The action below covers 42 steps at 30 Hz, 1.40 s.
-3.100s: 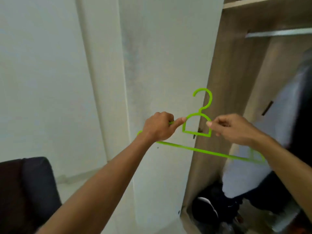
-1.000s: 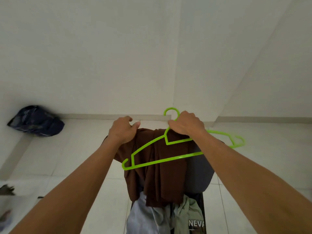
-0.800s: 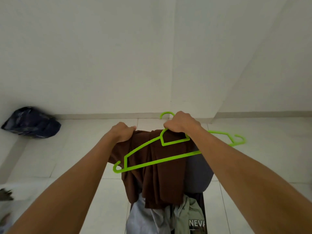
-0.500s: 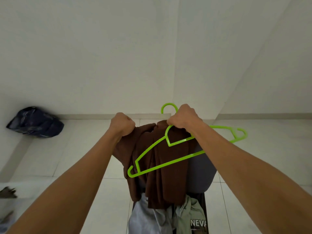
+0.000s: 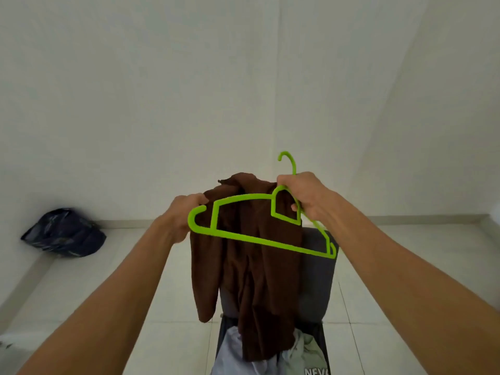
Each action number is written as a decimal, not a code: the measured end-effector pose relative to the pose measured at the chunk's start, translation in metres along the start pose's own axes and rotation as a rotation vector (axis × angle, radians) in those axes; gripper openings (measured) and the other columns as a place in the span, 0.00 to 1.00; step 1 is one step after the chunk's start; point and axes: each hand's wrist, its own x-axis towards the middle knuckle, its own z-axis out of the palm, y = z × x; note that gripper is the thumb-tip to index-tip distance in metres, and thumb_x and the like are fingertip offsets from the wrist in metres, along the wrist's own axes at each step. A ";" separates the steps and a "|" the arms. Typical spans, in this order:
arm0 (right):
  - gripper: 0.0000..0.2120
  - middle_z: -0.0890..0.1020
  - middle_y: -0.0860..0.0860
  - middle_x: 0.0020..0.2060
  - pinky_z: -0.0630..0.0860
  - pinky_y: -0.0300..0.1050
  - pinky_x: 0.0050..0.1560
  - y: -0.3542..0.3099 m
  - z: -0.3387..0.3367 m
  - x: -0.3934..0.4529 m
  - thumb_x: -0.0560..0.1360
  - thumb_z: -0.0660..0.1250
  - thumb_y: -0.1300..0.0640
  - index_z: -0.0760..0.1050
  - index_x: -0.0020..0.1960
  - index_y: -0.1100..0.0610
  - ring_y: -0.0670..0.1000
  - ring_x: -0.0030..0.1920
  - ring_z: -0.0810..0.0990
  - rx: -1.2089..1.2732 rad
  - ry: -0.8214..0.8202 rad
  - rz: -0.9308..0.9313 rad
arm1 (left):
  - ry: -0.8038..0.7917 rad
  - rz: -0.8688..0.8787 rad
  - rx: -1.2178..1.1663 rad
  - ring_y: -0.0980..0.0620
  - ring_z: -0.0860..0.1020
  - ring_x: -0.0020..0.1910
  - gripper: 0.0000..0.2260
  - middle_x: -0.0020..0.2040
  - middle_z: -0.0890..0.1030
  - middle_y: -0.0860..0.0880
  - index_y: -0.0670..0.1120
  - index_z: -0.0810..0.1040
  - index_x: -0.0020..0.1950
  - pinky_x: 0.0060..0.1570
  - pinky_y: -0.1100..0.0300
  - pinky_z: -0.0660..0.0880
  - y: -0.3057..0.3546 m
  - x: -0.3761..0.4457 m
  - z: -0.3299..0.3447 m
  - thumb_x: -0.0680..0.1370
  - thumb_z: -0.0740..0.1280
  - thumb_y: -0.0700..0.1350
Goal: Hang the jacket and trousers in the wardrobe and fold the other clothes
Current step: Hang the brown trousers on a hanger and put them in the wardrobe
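The task is at an early stage. The left hand grips the dark brown cloth garment at its top, lifted above a dark chair. The right hand grips the bright green plastic hanger near its hook, in front of the garment. Nothing hangs yet; pale clothes lie unfolded on the chair.

- Brown garment is hanging bunched, lifted above the chair's clothes pile.
- Lime-green plastic hanger is tilting in front of it, hook up.
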 end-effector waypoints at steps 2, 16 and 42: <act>0.08 0.75 0.54 0.36 0.65 0.39 0.24 -0.011 -0.002 -0.026 0.69 0.70 0.55 0.77 0.44 0.58 0.51 0.32 0.71 0.014 -0.023 0.007 | -0.086 -0.015 -0.164 0.53 0.80 0.26 0.07 0.28 0.82 0.48 0.39 0.77 0.45 0.27 0.64 0.77 0.004 -0.024 -0.009 0.79 0.61 0.39; 0.13 0.82 0.54 0.37 0.72 0.44 0.37 -0.014 0.028 -0.217 0.65 0.76 0.53 0.82 0.44 0.60 0.54 0.36 0.78 -0.355 -0.077 -0.034 | -0.311 0.369 -0.524 0.44 0.76 0.38 0.12 0.38 0.77 0.41 0.41 0.76 0.43 0.44 0.52 0.76 0.027 -0.219 -0.066 0.62 0.61 0.31; 0.06 0.83 0.45 0.36 0.74 0.39 0.39 -0.056 -0.008 -0.350 0.66 0.79 0.58 0.83 0.37 0.50 0.45 0.40 0.81 -0.217 0.262 -0.579 | -0.344 0.493 0.423 0.47 0.85 0.48 0.23 0.47 0.87 0.46 0.46 0.86 0.48 0.51 0.54 0.80 0.030 -0.317 -0.098 0.66 0.76 0.64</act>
